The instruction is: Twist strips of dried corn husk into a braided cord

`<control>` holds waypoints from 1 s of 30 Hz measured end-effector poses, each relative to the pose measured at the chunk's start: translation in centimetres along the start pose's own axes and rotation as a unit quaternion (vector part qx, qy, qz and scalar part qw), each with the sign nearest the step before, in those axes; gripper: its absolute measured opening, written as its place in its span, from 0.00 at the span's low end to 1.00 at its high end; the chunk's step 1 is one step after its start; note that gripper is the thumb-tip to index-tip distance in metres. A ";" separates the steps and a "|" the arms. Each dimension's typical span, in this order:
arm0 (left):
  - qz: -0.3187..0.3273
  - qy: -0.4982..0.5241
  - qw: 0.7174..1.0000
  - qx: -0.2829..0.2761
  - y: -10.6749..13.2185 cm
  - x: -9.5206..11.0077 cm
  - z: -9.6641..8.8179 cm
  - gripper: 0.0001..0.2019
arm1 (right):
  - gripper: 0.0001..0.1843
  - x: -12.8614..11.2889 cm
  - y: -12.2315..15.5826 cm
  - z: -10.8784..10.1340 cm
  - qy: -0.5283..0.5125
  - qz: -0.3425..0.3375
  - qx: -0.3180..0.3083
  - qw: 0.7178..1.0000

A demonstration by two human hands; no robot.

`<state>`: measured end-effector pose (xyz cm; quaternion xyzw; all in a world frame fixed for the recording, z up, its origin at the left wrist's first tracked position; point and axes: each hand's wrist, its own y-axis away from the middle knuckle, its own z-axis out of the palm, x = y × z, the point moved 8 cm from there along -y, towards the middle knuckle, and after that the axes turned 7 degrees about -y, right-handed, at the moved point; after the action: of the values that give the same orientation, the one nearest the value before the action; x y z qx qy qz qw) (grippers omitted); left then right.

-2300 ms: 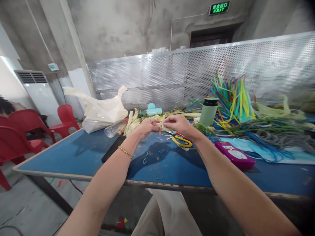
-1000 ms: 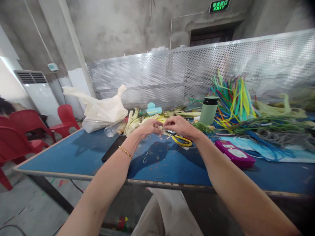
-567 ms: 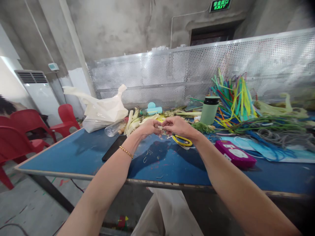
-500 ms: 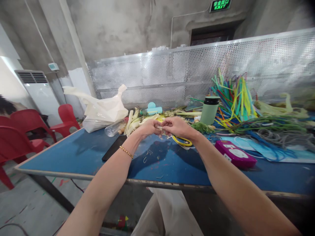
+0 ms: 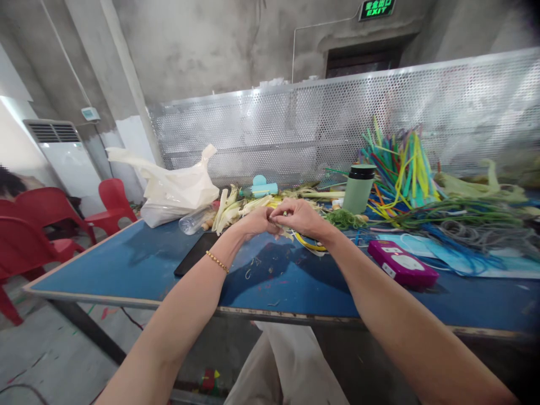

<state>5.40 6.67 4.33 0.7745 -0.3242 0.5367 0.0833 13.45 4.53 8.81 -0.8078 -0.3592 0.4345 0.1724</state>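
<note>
My left hand (image 5: 256, 220) and my right hand (image 5: 304, 217) meet over the blue table (image 5: 139, 270), fingertips pinched together. Whatever small thing lies between them is mostly hidden; a pale scrap shows just under the right fingers. A gold bead bracelet (image 5: 217, 262) circles my left wrist. Behind the hands lie pale corn husks (image 5: 226, 209). A yellow loop (image 5: 310, 243), perhaps a scissors handle, rests beneath my right hand. Thin pale shreds (image 5: 248, 273) are scattered on the tabletop in front.
Left of the husks sit a white plastic bag (image 5: 179, 191), a clear bottle (image 5: 194, 221) and a dark flat tablet (image 5: 194, 254). On the right are a green tumbler (image 5: 358, 191), a purple box (image 5: 403, 263) and bundles of coloured strips (image 5: 415, 171). A perforated metal panel (image 5: 261, 135) stands behind.
My fingers have shifted slightly: the right fingertips now reach further over the left ones, and the pale bit between them is less visible. Everything else stays where it was.
</note>
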 end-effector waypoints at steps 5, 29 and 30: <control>-0.017 -0.015 1.000 0.013 0.1 -0.3 0.0 0.09 | 0.07 1.3 0.1 0.5 -0.022 0.048 -0.039 0.998; -0.028 0.009 0.999 -0.031 0.2 -0.6 1.2 0.08 | 0.10 1.1 0.3 0.0 -0.068 0.051 0.038 0.996; -0.026 0.012 0.999 -0.026 0.2 -0.6 1.1 0.08 | 0.10 1.1 0.2 -0.1 -0.062 0.045 0.040 0.996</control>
<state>6.07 6.24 3.31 0.7736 -0.3167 0.5352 0.1217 13.98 5.21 8.09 -0.7873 -0.3145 0.5049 0.1625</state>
